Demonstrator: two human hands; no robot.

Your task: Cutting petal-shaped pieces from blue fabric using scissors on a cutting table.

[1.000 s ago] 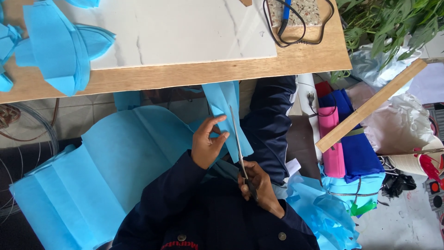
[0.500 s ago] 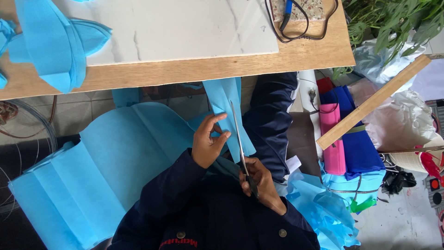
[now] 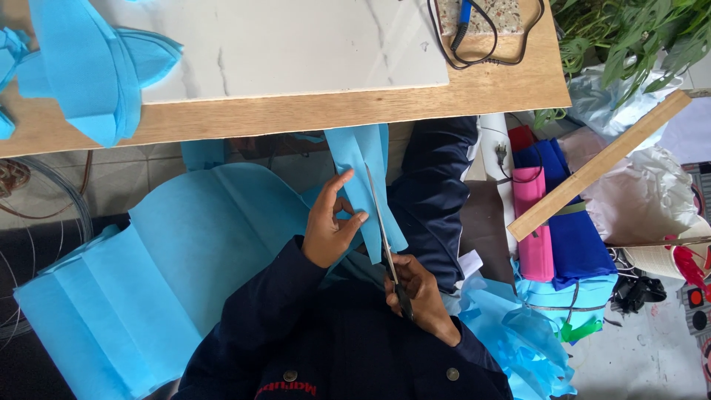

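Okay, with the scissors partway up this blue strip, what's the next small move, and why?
Probably close the scissors and slide them forward. The right hand has the blades lying along the folded blue strip, which the left hand pinches beside them, and uncut paper remains toward the table.

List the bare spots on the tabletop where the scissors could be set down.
Free: the white marble-look slab between the folded light-blue paper shape and the black cable; also the bare wooden table edge in front. Crowded: the table's left end under blue paper; the floor by the pink and blue fabric rolls. The right hand holds the scissors.
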